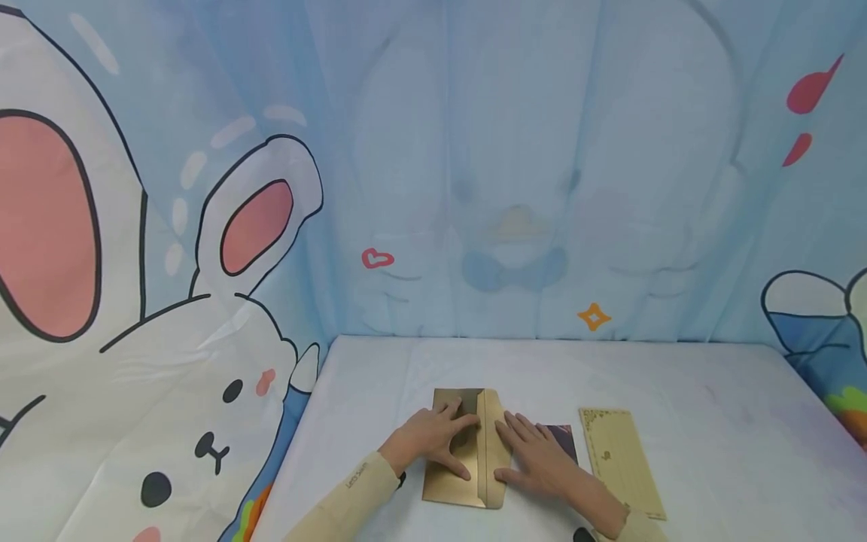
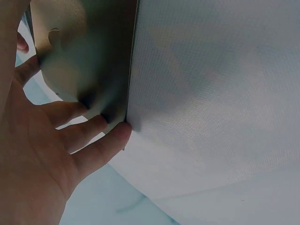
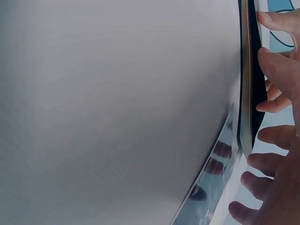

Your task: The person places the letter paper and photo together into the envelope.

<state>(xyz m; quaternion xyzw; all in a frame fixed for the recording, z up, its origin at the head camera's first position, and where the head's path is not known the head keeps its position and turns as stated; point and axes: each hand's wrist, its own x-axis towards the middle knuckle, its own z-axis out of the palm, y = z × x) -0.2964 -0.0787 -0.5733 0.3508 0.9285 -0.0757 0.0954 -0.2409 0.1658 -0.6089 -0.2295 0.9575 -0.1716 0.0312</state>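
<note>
One left hand (image 1: 433,436): mine, fingers spread and resting on the envelope, thumb toward its near side.
Gold envelope (image 1: 469,453): lies on the white table (image 1: 366,399) under my left hand, its flap (image 1: 491,444) unfolded to the right.
Right hand (image 1: 538,459): mine, fingers extended, tips touching the flap's right edge, apart from my left.
Dark printed card (image 1: 565,443): partly hidden behind my right hand.
Yellow lined sheet (image 1: 623,463): farthest right, its far end angled left.

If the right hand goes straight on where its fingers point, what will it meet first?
Probably the flap of the gold envelope, directly before the right hand; exact depth is unclear.
</note>
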